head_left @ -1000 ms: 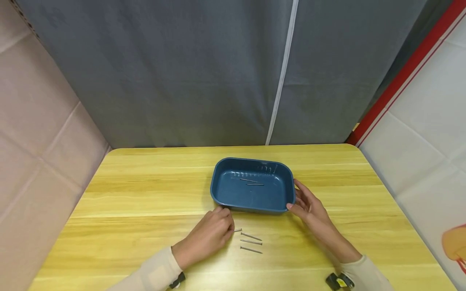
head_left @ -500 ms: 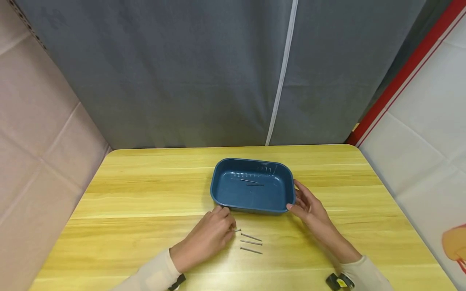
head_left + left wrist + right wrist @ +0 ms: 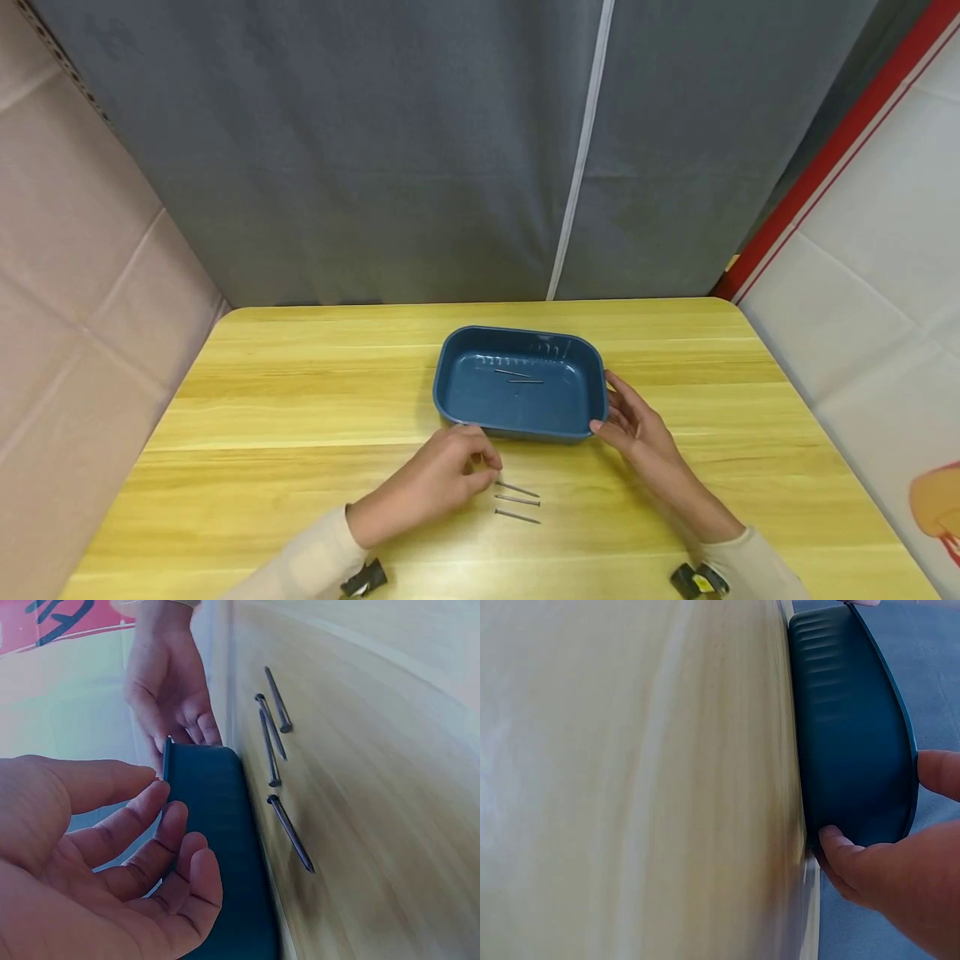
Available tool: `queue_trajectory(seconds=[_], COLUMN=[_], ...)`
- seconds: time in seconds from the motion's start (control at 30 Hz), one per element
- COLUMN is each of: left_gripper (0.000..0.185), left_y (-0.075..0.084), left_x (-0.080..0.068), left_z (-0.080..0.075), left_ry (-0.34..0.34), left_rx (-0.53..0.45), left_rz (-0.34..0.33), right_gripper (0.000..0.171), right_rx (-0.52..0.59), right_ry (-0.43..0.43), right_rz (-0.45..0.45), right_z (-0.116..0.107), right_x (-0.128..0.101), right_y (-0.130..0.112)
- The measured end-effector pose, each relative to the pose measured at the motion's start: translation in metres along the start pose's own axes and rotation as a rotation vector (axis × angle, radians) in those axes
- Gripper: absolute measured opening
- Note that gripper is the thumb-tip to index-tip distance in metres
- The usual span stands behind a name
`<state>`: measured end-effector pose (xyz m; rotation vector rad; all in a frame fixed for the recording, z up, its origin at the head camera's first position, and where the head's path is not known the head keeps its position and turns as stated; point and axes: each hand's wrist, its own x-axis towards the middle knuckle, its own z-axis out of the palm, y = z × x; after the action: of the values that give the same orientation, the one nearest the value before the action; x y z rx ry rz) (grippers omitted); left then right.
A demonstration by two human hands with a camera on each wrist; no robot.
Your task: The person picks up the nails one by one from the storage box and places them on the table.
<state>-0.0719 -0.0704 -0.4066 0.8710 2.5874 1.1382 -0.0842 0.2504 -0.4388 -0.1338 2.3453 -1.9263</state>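
My right hand (image 3: 648,433) holds the right end of a dark blue plastic tray (image 3: 525,437); in the right wrist view its thumb and fingers wrap the tray's corner. Two thin nails (image 3: 525,382) lie on the tray floor. Just in front of the tray's near side is my left hand (image 3: 438,471), fingers loosely bent, with a gap between thumb and forefinger. Nothing shows between its fingers in the left wrist view, where several nails (image 3: 290,834) lie on the table. The head view shows three nails (image 3: 517,501) beside this hand; it hides another.
The wooden table (image 3: 300,383) runs back to a grey curtain (image 3: 375,167). White panels stand at both sides, the right one (image 3: 885,292) edged in red. A dark wrist device (image 3: 364,577) sits at the left cuff.
My left hand has shifted a little to the right and its thumb and forefinger have spread. The nail head that peeked out beside it is now covered. The right hand and tray stay put.
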Motion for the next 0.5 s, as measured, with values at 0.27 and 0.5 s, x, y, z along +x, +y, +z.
queue_trajectory(seconds=[0.27,0.5], left_gripper=[0.004,0.005], left_y=[0.001,0.005], left_x=[0.007,0.015], left_z=[-0.008,-0.016], left_ry=[-0.013,0.009], left_rx=[-0.153,-0.259], left_rz=[-0.042,-0.096], right_gripper=[0.081,0.080], right_rx=[0.005,0.011], right_ry=[0.001,-0.004], right_rz=[0.005,0.002], right_z=[0.000,0.000], right_x=[0.000,0.000], right_y=[0.000,0.001])
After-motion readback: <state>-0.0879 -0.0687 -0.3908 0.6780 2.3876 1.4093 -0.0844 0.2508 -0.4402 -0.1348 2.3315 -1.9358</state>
